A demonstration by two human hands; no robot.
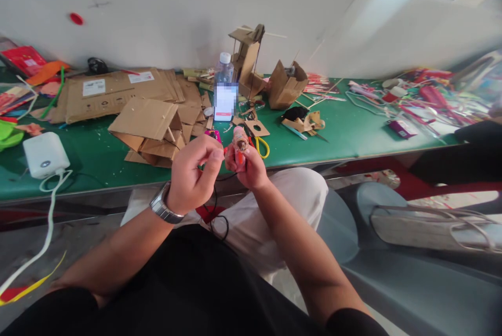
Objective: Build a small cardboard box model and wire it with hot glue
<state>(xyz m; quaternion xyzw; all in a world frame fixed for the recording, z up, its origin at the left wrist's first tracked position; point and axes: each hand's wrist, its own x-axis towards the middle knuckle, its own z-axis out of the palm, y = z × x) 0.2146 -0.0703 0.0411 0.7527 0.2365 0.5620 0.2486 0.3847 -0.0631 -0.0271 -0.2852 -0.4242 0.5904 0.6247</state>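
Observation:
My right hand [248, 167] is closed round a small orange-red tool [239, 157] whose upper end, wrapped in brownish tape, points up. My left hand [195, 172], with a metal watch on the wrist, has its fingertips pinched together beside that tool; what they pinch is too small to make out. A thin black wire [215, 209] hangs from the hands down over my lap. Both hands hover just in front of the near edge of the green table [337, 137].
On the table lie flattened and folded cardboard pieces [147, 116], a water bottle [224, 69], a phone [225, 101], yellow-handled scissors [262, 145], cardboard models [287, 86] and a white power bank [44, 154] with a cable. Colourful craft scraps [411, 96] litter the right end. A grey chair [423, 252] stands at right.

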